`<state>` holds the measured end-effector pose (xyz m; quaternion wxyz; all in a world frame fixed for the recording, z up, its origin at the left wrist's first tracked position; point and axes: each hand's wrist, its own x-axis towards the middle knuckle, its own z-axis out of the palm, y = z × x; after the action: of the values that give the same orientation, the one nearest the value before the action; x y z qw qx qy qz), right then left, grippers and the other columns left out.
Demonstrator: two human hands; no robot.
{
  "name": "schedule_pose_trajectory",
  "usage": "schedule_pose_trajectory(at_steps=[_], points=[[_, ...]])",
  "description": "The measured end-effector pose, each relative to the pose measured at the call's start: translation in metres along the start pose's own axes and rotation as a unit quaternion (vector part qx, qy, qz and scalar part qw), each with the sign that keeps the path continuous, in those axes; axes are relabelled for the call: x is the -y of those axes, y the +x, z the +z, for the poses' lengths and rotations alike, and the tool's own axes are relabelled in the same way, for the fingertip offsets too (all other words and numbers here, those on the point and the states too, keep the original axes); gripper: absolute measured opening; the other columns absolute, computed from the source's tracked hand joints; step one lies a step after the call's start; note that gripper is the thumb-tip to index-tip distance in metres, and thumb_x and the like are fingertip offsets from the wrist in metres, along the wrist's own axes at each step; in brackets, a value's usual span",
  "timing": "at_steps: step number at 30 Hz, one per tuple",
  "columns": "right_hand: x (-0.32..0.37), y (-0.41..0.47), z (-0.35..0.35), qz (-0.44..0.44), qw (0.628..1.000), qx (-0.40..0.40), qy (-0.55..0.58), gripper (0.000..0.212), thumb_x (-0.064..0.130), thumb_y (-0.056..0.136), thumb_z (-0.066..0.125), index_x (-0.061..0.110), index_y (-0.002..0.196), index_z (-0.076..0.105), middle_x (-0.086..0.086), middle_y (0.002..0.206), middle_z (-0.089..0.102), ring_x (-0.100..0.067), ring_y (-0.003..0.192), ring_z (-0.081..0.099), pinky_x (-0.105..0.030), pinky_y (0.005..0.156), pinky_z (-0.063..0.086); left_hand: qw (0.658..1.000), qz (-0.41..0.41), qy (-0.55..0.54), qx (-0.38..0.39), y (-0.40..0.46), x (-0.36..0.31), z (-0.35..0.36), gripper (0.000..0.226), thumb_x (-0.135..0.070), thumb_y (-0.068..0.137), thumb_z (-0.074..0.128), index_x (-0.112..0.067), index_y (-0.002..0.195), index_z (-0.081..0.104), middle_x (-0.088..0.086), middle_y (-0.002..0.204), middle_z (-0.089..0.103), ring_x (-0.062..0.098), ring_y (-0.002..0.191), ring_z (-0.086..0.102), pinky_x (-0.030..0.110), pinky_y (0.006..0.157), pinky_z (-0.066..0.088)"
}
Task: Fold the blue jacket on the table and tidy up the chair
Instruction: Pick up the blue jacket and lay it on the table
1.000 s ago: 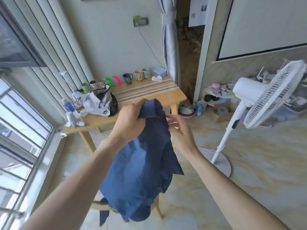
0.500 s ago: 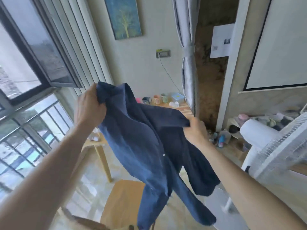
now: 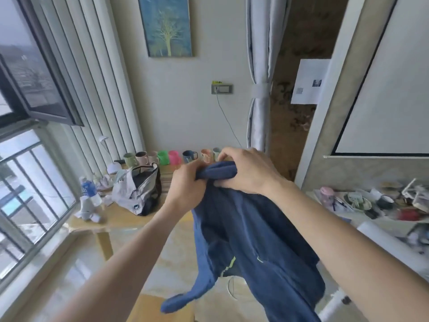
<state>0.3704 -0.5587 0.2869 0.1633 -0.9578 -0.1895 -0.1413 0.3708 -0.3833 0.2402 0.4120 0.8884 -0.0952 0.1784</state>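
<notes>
The blue jacket (image 3: 250,247) hangs in the air in front of me, bunched at the top and draping down to the lower right. My left hand (image 3: 185,187) grips the top of the fabric from the left. My right hand (image 3: 248,170) clutches the same bunched top from the right, touching the left hand. The wooden table (image 3: 120,217) stands behind them by the window. A corner of the wooden chair seat (image 3: 160,310) shows at the bottom, below a dangling sleeve.
A grey-and-black bag (image 3: 139,191), a water bottle (image 3: 89,189), a small white lamp (image 3: 112,167) and a row of several coloured mugs (image 3: 167,158) are on the table. A cluttered low shelf (image 3: 383,203) and part of a white fan (image 3: 392,242) are to the right.
My hands have come together from wide apart, gathering the jacket's top into one bunch. They sit lower and in front of the table, and the view has tilted.
</notes>
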Motion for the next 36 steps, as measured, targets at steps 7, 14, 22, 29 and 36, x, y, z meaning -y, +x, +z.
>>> schedule_pose_trajectory(at_steps=[7,14,22,29,36], points=[[-0.100,0.048,0.075,0.193,0.942,0.210,0.177,0.070,0.056,0.044,0.093,0.034,0.108,0.071,0.016,0.105,0.073,-0.006,0.099,0.067,-0.033,0.093,0.056,0.987,-0.018,-0.157,-0.015,0.098,0.035,0.020,0.054,-0.008,0.069,0.035,-0.011,0.106,0.075,-0.002,0.099,0.077,0.018,0.099,0.070,0.036,0.088,0.057],[-0.199,0.130,0.119,0.214,0.922,0.144,0.290,0.016,0.026,0.091,0.071,0.031,0.077,0.079,0.013,0.077,0.077,-0.007,0.079,0.070,-0.027,0.069,0.048,0.996,-0.046,-0.071,-0.025,0.183,0.106,0.031,0.033,-0.017,0.078,0.044,-0.012,0.090,0.074,-0.004,0.080,0.072,0.019,0.082,0.067,0.029,0.070,0.050],[-0.247,0.263,0.090,0.162,0.930,-0.059,0.326,0.025,0.032,0.097,0.056,0.015,0.080,0.063,-0.008,0.074,0.066,-0.019,0.069,0.058,-0.032,0.063,0.038,0.991,-0.112,0.068,0.019,0.265,0.199,0.045,0.027,-0.004,0.096,0.059,-0.026,0.086,0.072,-0.004,0.076,0.069,0.019,0.080,0.062,0.030,0.067,0.043],[-0.245,0.333,0.049,0.027,0.966,0.258,-0.008,0.051,0.061,0.055,0.087,0.014,0.063,0.066,-0.002,0.049,0.055,-0.013,0.046,0.044,-0.024,0.045,0.029,0.979,-0.195,0.049,0.044,0.303,0.223,0.042,0.056,0.017,0.087,0.044,-0.034,0.085,0.066,-0.007,0.091,0.069,0.028,0.104,0.064,0.032,0.081,0.050],[-0.240,0.439,0.008,0.012,0.988,0.142,-0.054,0.041,0.036,0.068,0.084,0.015,0.046,0.057,-0.002,0.049,0.054,-0.016,0.049,0.048,-0.028,0.045,0.033,0.963,-0.210,-0.045,0.162,0.355,0.217,0.028,0.046,-0.060,0.070,0.083,-0.023,0.095,0.076,0.001,0.096,0.081,0.014,0.088,0.076,0.039,0.087,0.061]])
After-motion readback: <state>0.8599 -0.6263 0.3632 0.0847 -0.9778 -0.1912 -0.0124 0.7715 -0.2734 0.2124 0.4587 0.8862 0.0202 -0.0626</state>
